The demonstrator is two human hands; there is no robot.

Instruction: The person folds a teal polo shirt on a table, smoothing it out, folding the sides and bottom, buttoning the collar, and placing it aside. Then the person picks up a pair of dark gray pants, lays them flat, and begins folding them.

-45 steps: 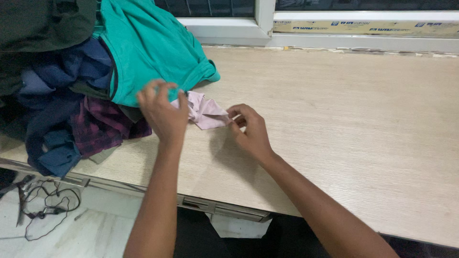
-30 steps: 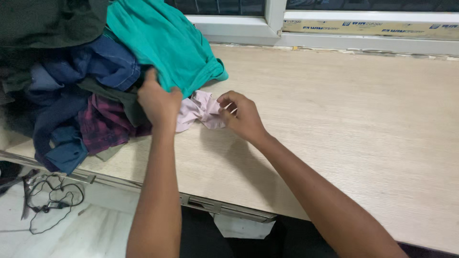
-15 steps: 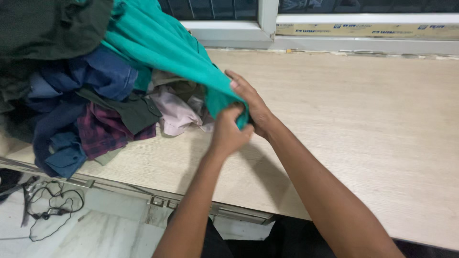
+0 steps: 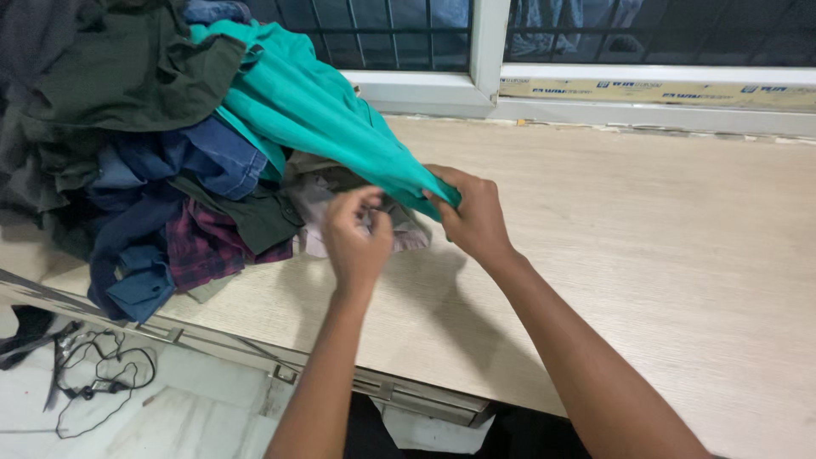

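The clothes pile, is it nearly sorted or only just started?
Only just started, it seems. Nothing lies folded or set apart on the bare table. In hand: the right hand grips an edge of the green shirt, pulled out from the pile, and the left hand hovers over a pale pink cloth. Left: the whole heap, with blue clothes and a checked shirt.

Home; clothes heap (image 4: 161, 161) by barred window (image 4: 408, 34)
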